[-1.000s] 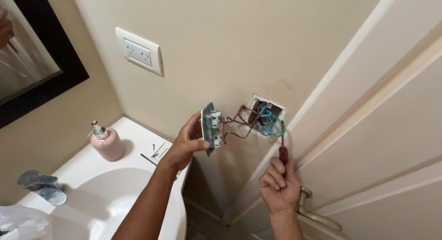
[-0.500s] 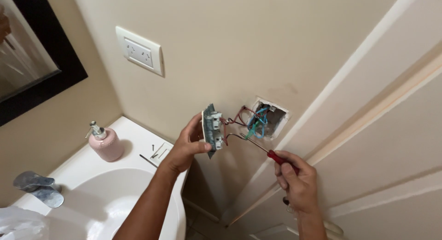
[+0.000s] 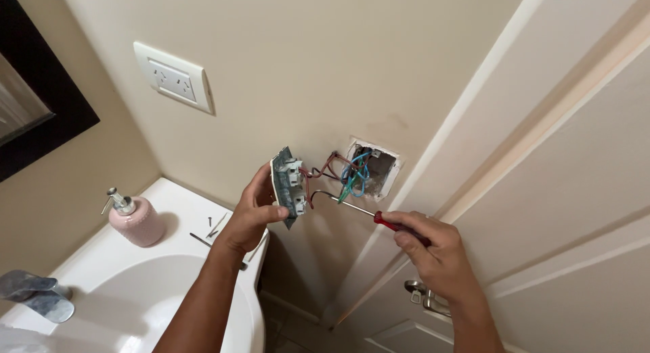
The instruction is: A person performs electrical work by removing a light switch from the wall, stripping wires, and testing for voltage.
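Two hands in the head view — the left hand point(image 3: 252, 214) grips one switch module point(image 3: 288, 187) pulled out beside the open wall box point(image 3: 374, 167), its wires still attached; the right hand point(image 3: 433, 251) is closed round one red-handled screwdriver point(image 3: 379, 217). One soap dispenser point(image 3: 135, 217) stands on the sink point(image 3: 162, 292). Since half a second ago, the screwdriver tip has swung up towards the module

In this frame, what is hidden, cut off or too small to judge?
Head view only:
- Front face of the grey-green wall switch module: turned away, left hand covers its edge.
- Where the red-handled screwdriver tip lands: too small.
- Open wall box interior: dark behind coloured wires.
- Chrome faucet: cut by the frame edge.
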